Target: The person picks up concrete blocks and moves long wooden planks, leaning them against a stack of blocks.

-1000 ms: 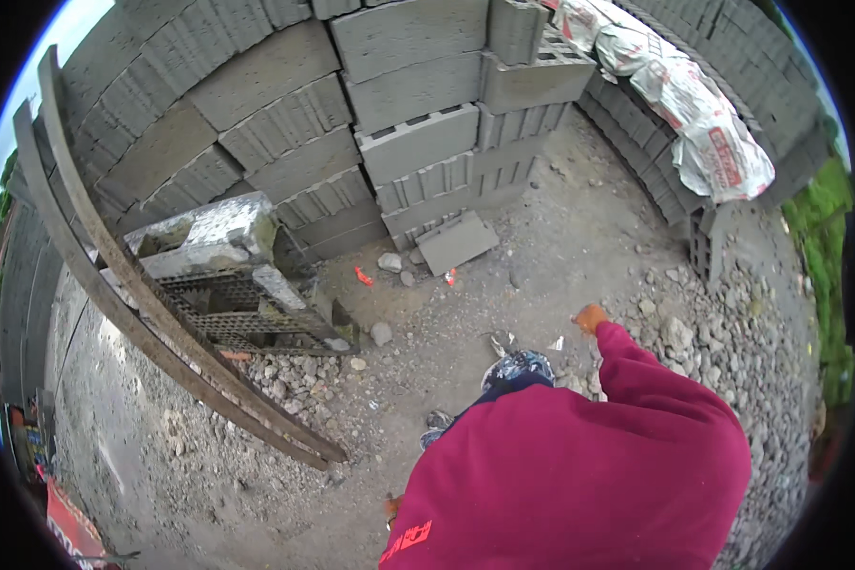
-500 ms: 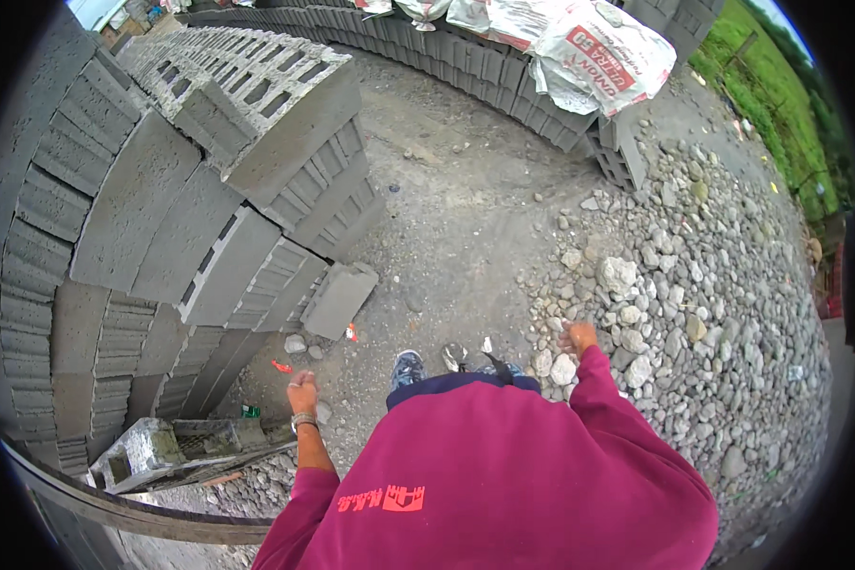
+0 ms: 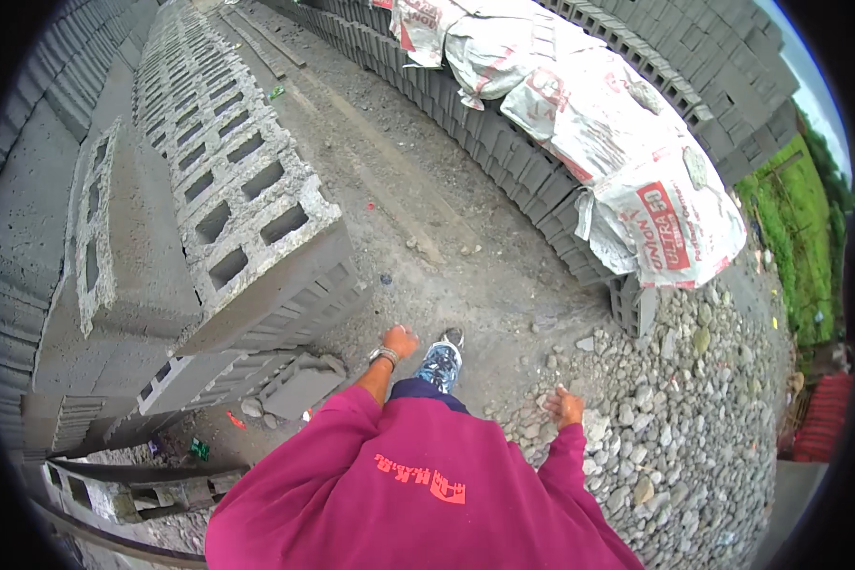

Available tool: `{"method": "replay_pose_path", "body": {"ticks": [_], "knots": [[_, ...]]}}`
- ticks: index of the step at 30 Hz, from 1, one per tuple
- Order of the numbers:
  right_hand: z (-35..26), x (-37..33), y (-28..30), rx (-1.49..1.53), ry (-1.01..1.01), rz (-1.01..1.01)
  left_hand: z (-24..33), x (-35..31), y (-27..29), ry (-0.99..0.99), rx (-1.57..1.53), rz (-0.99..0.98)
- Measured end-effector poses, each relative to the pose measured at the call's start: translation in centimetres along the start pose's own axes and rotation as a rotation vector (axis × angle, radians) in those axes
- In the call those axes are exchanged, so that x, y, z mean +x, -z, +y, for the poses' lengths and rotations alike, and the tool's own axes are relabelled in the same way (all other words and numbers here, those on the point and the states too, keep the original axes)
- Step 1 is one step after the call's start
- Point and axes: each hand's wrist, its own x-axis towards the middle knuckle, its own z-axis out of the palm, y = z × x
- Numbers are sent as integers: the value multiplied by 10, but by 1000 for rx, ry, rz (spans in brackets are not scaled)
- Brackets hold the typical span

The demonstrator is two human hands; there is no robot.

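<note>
My left hand (image 3: pixel 401 341), with a band at its wrist, hangs over the bare ground near the end of a row of hollow concrete blocks (image 3: pixel 247 176). Its fingers look loosely curled and nothing shows in them. Over the edge of the grey gravel pile (image 3: pixel 674 427), my right hand (image 3: pixel 565 406) is empty with its fingers apart. Neither hand touches a block or a stone. One of my shoes (image 3: pixel 453 337) shows ahead between the hands.
A dirt lane (image 3: pixel 380 180) runs between the left block stacks and a long block row (image 3: pixel 532 171) topped with white and red sacks (image 3: pixel 670 223). A fallen block (image 3: pixel 299 388) lies low left. Blocks on a wooden frame (image 3: pixel 152 496) stand behind it. Grass (image 3: pixel 798 256) borders the right.
I have moved forward and the view has turned, so the stacks and sacks appear nearer. My left hand has swung forward; my right hand has dropped back. One foot has stepped ahead.
</note>
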Motion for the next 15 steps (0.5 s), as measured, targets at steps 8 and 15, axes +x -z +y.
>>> {"method": "replay_pose_path", "body": {"ticks": [8, 15], "knots": [[-265, 7, -129, 161, 297, -137, 177, 149, 50, -189, -122, -204], [-454, 77, -284, -184, 319, -421, 229, 317, 130, -61, -380, -45]]}}
